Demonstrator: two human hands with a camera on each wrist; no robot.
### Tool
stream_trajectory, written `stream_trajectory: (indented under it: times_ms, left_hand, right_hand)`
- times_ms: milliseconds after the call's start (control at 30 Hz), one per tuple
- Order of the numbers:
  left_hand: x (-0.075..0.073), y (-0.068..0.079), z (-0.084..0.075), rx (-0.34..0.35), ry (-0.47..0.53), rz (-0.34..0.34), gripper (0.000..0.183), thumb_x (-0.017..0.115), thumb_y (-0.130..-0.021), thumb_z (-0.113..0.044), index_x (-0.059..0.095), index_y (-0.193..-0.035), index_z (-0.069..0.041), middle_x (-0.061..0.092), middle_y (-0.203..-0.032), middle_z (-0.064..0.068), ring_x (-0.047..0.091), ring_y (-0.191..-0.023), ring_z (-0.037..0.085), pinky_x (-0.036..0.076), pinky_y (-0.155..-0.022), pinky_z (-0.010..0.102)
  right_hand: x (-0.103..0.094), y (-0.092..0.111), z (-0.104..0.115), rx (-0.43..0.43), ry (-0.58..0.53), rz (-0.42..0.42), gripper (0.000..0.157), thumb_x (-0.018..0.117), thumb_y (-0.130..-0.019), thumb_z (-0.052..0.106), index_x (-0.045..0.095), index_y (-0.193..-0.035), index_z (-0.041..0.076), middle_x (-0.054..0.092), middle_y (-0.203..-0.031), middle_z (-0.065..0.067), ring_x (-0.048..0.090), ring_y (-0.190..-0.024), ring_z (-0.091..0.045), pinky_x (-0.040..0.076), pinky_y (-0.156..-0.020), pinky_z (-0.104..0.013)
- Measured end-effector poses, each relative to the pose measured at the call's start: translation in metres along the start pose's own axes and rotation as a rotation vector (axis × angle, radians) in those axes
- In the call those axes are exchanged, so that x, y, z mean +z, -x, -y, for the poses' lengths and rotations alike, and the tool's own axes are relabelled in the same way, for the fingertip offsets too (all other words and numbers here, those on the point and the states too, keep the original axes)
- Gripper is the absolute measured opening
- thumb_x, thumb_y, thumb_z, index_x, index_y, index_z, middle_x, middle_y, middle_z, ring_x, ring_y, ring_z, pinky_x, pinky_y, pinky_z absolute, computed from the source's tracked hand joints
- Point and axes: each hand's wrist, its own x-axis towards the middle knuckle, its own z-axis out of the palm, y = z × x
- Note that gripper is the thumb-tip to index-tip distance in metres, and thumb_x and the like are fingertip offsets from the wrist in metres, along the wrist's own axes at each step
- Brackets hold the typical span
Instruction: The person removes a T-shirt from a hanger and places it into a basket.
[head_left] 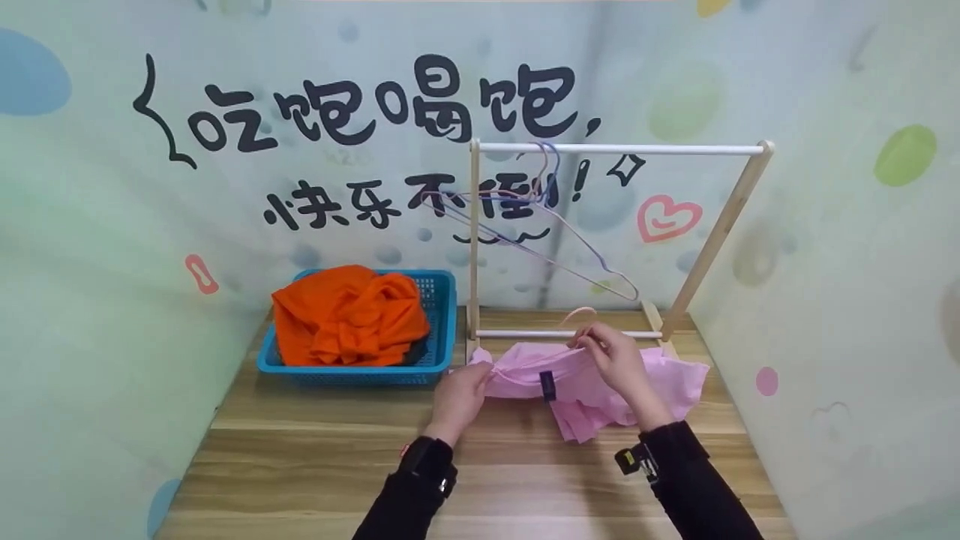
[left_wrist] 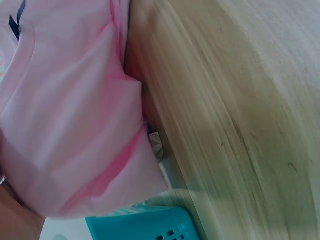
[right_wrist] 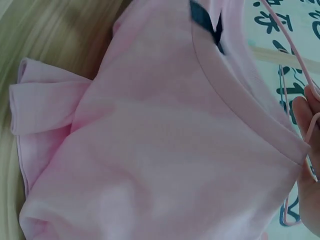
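Observation:
A pink shirt [head_left: 525, 369] with a dark label at its neckline is held up just in front of the clothes rack. My left hand [head_left: 459, 397] grips the shirt at its left shoulder; in the left wrist view only part of that hand [left_wrist: 17, 215] shows behind the cloth. By the collar, my right hand [head_left: 615, 364] pinches a pink hanger [head_left: 579, 312], whose hook rises above the fingers. The right wrist view has the hanger wire [right_wrist: 286, 35] running through the fingers beside the neckline [right_wrist: 235, 85]. Most of the hanger is hidden by the shirt.
Behind the shirt stands a rack with wooden posts [head_left: 720, 232] and a white top rail [head_left: 637, 149]. Two thin hangers [head_left: 600, 255], one pink and one blue-purple, hang from the rail. A blue basket [head_left: 448, 322] with orange cloth [head_left: 345, 315] sits at left.

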Motion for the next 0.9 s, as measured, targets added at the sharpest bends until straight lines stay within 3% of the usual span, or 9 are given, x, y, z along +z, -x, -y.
stream_trajectory:
  times_ms: [133,200,333,433,500,633,700,800,900]
  left_hand:
    - [-0.01,0.004,0.008,-0.037,0.05,-0.048,0.005,0.067,-0.094,-0.014,0.071,-0.097,-0.011,0.074,-0.09,0.006,0.069,-0.08,0.028,0.055,-0.069,0.041]
    - [-0.013,0.006,0.014,-0.05,0.06,-0.063,0.005,0.066,-0.094,-0.012,0.07,-0.098,-0.011,0.074,-0.091,0.007,0.069,-0.081,0.028,0.055,-0.07,0.042]
    - [-0.013,0.01,0.022,-0.083,0.086,-0.08,0.005,0.065,-0.095,-0.012,0.07,-0.096,-0.01,0.073,-0.09,0.009,0.069,-0.081,0.031,0.055,-0.071,0.044]
    - [-0.01,0.012,0.022,-0.119,0.091,-0.07,0.011,0.064,-0.096,-0.013,0.072,-0.102,-0.008,0.073,-0.095,0.012,0.069,-0.085,0.034,0.055,-0.075,0.047]
    - [-0.008,0.011,0.022,-0.162,0.09,-0.046,0.015,0.063,-0.096,-0.013,0.071,-0.107,-0.006,0.073,-0.098,0.013,0.069,-0.088,0.035,0.054,-0.078,0.048]
    - [-0.008,0.008,0.018,-0.226,0.09,-0.01,0.028,0.064,-0.097,-0.02,0.061,-0.12,-0.005,0.069,-0.108,0.015,0.067,-0.096,0.034,0.053,-0.084,0.049]
    - [-0.01,0.004,0.016,-0.215,0.079,0.004,0.037,0.066,-0.096,-0.024,0.055,-0.126,-0.005,0.065,-0.116,0.016,0.064,-0.104,0.035,0.051,-0.09,0.049]
    - [-0.014,0.0,0.011,-0.138,0.042,0.036,0.046,0.067,-0.096,-0.025,0.052,-0.134,-0.003,0.062,-0.125,0.018,0.06,-0.113,0.035,0.047,-0.097,0.05]
    - [-0.016,-0.004,0.007,-0.058,-0.018,0.068,0.043,0.065,-0.097,-0.028,0.056,-0.132,-0.006,0.065,-0.122,0.016,0.063,-0.109,0.034,0.05,-0.093,0.048]
  right_hand:
    - [-0.014,-0.001,-0.002,0.076,-0.064,-0.075,0.008,0.062,-0.094,-0.002,0.067,-0.089,0.0,0.073,-0.085,-0.007,0.069,-0.083,-0.022,0.052,-0.08,-0.022]
    - [-0.024,-0.002,0.007,0.104,-0.097,-0.104,0.008,0.059,-0.096,-0.004,0.065,-0.09,-0.005,0.072,-0.084,-0.011,0.069,-0.084,-0.025,0.051,-0.081,-0.019]
    - [-0.036,-0.004,0.028,0.159,-0.198,-0.16,0.011,0.053,-0.098,-0.007,0.059,-0.093,-0.015,0.071,-0.085,-0.015,0.07,-0.087,-0.022,0.05,-0.083,-0.019]
    - [-0.034,-0.004,0.033,0.158,-0.276,-0.186,0.012,0.051,-0.099,-0.008,0.056,-0.095,-0.018,0.071,-0.086,-0.014,0.07,-0.087,-0.021,0.05,-0.083,-0.02]
    - [-0.029,-0.004,0.033,0.127,-0.253,-0.187,0.011,0.051,-0.098,-0.009,0.057,-0.095,-0.018,0.071,-0.085,-0.015,0.07,-0.086,-0.023,0.05,-0.081,-0.02]
    - [-0.015,-0.004,0.029,0.051,-0.096,-0.183,0.007,0.055,-0.094,-0.011,0.06,-0.09,-0.012,0.071,-0.082,-0.016,0.069,-0.081,-0.03,0.05,-0.076,-0.017]
    - [-0.007,-0.004,0.022,0.018,-0.047,-0.185,0.007,0.058,-0.093,-0.011,0.062,-0.087,-0.009,0.071,-0.081,-0.015,0.069,-0.08,-0.031,0.049,-0.075,-0.015]
    - [0.005,-0.005,0.012,-0.022,-0.047,-0.151,0.007,0.061,-0.091,-0.01,0.064,-0.088,-0.005,0.071,-0.082,-0.013,0.069,-0.079,-0.031,0.05,-0.077,-0.017]
    - [0.012,-0.006,0.013,-0.045,-0.085,-0.108,0.006,0.062,-0.092,-0.006,0.066,-0.089,-0.002,0.072,-0.084,-0.01,0.069,-0.079,-0.027,0.052,-0.078,-0.019]
